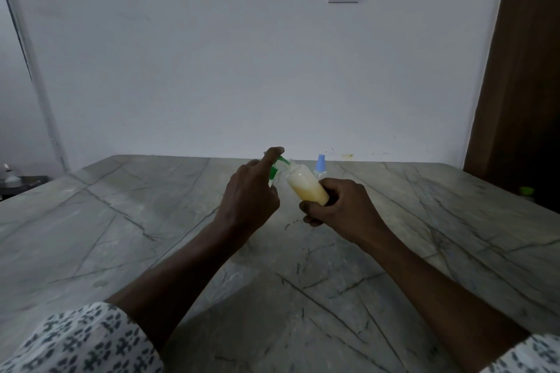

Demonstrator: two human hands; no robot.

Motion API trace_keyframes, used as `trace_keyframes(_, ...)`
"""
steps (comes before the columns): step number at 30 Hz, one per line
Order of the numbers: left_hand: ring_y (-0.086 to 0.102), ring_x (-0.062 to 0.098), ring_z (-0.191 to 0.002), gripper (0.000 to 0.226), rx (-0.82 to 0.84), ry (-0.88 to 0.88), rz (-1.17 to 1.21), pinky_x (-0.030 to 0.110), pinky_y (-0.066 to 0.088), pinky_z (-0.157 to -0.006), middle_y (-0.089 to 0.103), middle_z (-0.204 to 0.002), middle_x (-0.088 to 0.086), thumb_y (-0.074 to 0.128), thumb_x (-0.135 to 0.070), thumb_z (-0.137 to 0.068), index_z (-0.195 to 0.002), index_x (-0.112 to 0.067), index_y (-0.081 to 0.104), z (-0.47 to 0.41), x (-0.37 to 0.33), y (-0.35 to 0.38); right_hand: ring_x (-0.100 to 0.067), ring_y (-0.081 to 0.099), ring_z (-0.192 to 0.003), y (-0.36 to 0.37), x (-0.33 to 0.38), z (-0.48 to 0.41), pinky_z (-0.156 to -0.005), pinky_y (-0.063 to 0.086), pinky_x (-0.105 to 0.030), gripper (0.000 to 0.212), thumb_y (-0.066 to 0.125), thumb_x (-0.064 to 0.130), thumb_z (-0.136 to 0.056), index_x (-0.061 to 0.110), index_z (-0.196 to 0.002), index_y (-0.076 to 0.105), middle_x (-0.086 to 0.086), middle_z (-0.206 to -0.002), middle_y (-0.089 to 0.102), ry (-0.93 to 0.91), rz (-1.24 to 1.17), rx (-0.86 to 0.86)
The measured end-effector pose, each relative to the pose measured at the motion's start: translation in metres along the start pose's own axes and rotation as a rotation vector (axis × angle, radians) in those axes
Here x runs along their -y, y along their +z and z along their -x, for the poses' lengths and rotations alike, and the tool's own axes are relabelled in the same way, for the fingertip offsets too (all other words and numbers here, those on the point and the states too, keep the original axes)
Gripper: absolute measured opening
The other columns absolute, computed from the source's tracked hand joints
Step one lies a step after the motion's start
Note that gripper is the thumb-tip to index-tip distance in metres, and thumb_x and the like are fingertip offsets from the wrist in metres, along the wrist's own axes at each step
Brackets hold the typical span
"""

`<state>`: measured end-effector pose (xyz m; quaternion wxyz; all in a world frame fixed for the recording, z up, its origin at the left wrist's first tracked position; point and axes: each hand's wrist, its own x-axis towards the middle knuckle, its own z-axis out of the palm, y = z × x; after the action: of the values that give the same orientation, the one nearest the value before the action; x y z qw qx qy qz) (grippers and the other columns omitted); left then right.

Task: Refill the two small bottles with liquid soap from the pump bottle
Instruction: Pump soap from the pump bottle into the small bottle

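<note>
My right hand (339, 206) grips a small clear bottle (306, 188) holding pale yellow soap, tilted with its open neck up and to the left. That neck sits right under the green pump nozzle (283, 162) of the pump bottle. My left hand (253, 188) is on the pump bottle, its index finger lying on top of the green pump head, and it hides most of that bottle's body. Behind the hands, the second small bottle (320, 167) with a light blue cap stands upright on the table.
The grey marble table (151, 236) runs to a white wall. A brown wooden door frame (515, 85) stands at the right, with a small green-topped object (526, 191) beside it. A dark item sits at the far left edge.
</note>
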<state>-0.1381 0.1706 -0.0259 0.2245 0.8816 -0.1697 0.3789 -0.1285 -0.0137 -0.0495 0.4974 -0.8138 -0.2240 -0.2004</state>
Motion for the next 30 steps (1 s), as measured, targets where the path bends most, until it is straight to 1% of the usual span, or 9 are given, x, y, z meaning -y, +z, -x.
trace_keyframes(3, 0.057, 0.017, -0.081, 0.089, 0.009, -0.002, -0.024, 0.026, 0.045, -0.068, 0.066, -0.113, 0.012, 0.069, -0.002, -0.082, -0.154, -0.024, 0.023, 0.0006, -0.0011, 0.0018, -0.011, 0.074, -0.061, -0.0009, -0.0001, 0.0, -0.066, 0.063, -0.03, 0.032, 0.081, 0.023, -0.077, 0.008, -0.103, 0.069, -0.008, -0.08, 0.077, 0.006, -0.009, -0.011)
trace_keyframes(5, 0.058, 0.017, -0.081, 0.092, 0.022, -0.01, -0.037, 0.025, 0.047, -0.068, 0.065, -0.112, 0.01, 0.07, -0.004, -0.082, -0.155, -0.026, 0.018, 0.0006, -0.0016, 0.0026, -0.011, 0.074, -0.06, -0.0017, -0.0009, 0.0, -0.066, 0.063, -0.029, 0.032, 0.081, 0.023, -0.077, 0.009, -0.103, 0.069, -0.007, -0.081, 0.077, 0.01, -0.014, -0.017)
trace_keyframes(12, 0.06, 0.019, -0.081, 0.085, 0.015, 0.007, -0.02, 0.031, 0.055, -0.071, 0.066, -0.113, 0.011, 0.068, -0.002, -0.083, -0.153, -0.027, 0.025, 0.0004, -0.0002, 0.0021, -0.011, 0.074, -0.06, -0.0008, -0.0029, -0.0009, -0.066, 0.063, -0.03, 0.026, 0.081, 0.025, -0.076, 0.015, -0.097, 0.068, -0.005, -0.079, 0.077, 0.002, -0.018, -0.01)
trace_keyframes(14, 0.059, 0.018, -0.077, 0.079, 0.015, 0.001, -0.018, 0.031, 0.055, -0.069, 0.067, -0.112, 0.013, 0.068, -0.001, -0.083, -0.149, -0.025, 0.032, 0.0005, -0.0001, 0.0014, -0.01, 0.074, -0.06, -0.0006, -0.0032, -0.001, -0.064, 0.062, -0.027, 0.025, 0.082, 0.024, -0.076, 0.015, -0.095, 0.069, -0.004, -0.078, 0.077, -0.002, -0.013, -0.006)
trace_keyframes(17, 0.059, 0.018, -0.079, 0.07, 0.013, -0.004, -0.008, 0.026, 0.049, -0.068, 0.067, -0.113, 0.014, 0.069, 0.0, -0.083, -0.143, -0.021, 0.04, 0.0005, 0.0001, 0.0014, -0.008, 0.074, -0.059, 0.0009, -0.0034, -0.0006, -0.061, 0.06, -0.019, 0.024, 0.082, 0.025, -0.076, 0.017, -0.094, 0.068, -0.004, -0.079, 0.076, -0.005, -0.003, 0.001)
trace_keyframes(20, 0.059, 0.019, -0.082, 0.078, 0.006, -0.009, -0.012, 0.029, 0.052, -0.07, 0.066, -0.114, 0.013, 0.069, -0.002, -0.083, -0.149, -0.023, 0.033, 0.0011, -0.0007, 0.0022, -0.008, 0.074, -0.06, 0.0012, -0.0036, -0.0004, -0.062, 0.06, -0.02, 0.025, 0.082, 0.025, -0.076, 0.017, -0.095, 0.067, -0.005, -0.08, 0.076, -0.004, -0.006, -0.003)
trace_keyframes(24, 0.059, 0.019, -0.081, 0.092, 0.02, 0.0, -0.037, 0.031, 0.053, -0.07, 0.066, -0.109, 0.011, 0.069, -0.004, -0.083, -0.155, -0.027, 0.018, 0.0005, -0.0015, 0.003, -0.011, 0.074, -0.06, -0.0004, -0.0044, -0.0012, -0.065, 0.063, -0.03, 0.025, 0.081, 0.025, -0.076, 0.016, -0.096, 0.068, -0.005, -0.079, 0.077, 0.004, -0.026, -0.012)
trace_keyframes(28, 0.061, 0.021, -0.084, 0.089, 0.032, -0.005, -0.023, 0.036, 0.056, -0.074, 0.066, -0.112, 0.011, 0.068, -0.004, -0.083, -0.154, -0.028, 0.02, -0.001, -0.0013, 0.0016, -0.012, 0.075, -0.061, 0.0006, -0.0049, -0.0014, -0.066, 0.063, -0.032, 0.027, 0.081, 0.023, -0.077, 0.012, -0.098, 0.069, -0.005, -0.078, 0.077, 0.018, -0.042, -0.007)
trace_keyframes(30, 0.062, 0.023, -0.084, 0.083, 0.035, 0.003, -0.011, 0.039, 0.057, -0.075, 0.067, -0.112, 0.012, 0.067, -0.002, -0.083, -0.152, -0.026, 0.027, -0.0012, -0.0013, 0.0007, -0.012, 0.075, -0.06, 0.001, -0.0048, -0.001, -0.065, 0.063, -0.031, 0.027, 0.081, 0.022, -0.077, 0.011, -0.098, 0.069, -0.005, -0.076, 0.077, 0.023, -0.047, -0.002)
